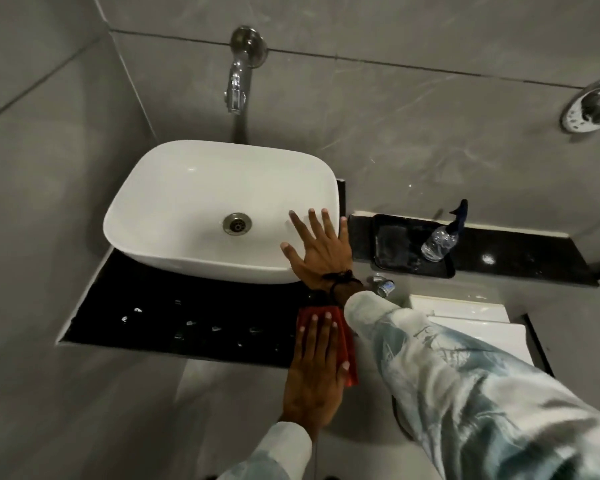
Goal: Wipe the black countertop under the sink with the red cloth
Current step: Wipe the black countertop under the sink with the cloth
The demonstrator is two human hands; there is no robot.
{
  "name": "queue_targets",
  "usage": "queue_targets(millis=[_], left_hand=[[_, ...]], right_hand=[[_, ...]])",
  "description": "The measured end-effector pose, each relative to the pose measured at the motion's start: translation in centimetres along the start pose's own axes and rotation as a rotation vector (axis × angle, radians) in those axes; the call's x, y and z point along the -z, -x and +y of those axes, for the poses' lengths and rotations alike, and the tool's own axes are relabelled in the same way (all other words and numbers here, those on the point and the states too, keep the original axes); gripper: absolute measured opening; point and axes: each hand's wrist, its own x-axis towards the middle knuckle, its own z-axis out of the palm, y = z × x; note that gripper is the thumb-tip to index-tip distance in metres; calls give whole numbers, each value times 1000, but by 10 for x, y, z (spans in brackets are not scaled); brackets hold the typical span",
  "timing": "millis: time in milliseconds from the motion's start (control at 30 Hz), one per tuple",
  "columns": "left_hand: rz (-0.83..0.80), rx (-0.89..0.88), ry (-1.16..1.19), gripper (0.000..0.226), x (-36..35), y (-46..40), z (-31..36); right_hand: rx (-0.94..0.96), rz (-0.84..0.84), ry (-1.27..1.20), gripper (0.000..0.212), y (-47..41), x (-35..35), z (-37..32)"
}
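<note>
Grey tile all round, so that black countertop [160,306] in the lower middle of the frame really shows its mess: water droplets dotted across the lower centre, left of the cloth, which tells me you've barely started or have the whole left stretch left to do. Closest to you, your left hand [317,368] lies flat, fingers straight and together, palm pressing the red cloth [347,344] onto the counter's right end near the front edge, so it's pinned rather than gripped. Further up, your right hand [317,251] is spread wide open on the right rim of the white sink [187,202], holding nothing, looks like you're bracing. Far right there's a spray bottle [440,240] on a black tray [388,244], and the tap [238,81] sits top centre on the wall.
</note>
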Motion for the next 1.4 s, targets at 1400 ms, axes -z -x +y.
queue_targets(millis=[1400], left_hand=[[73,615,-110,76,107,88,-322]], right_hand=[[-232,-136,90,94,-8,-3,-86]])
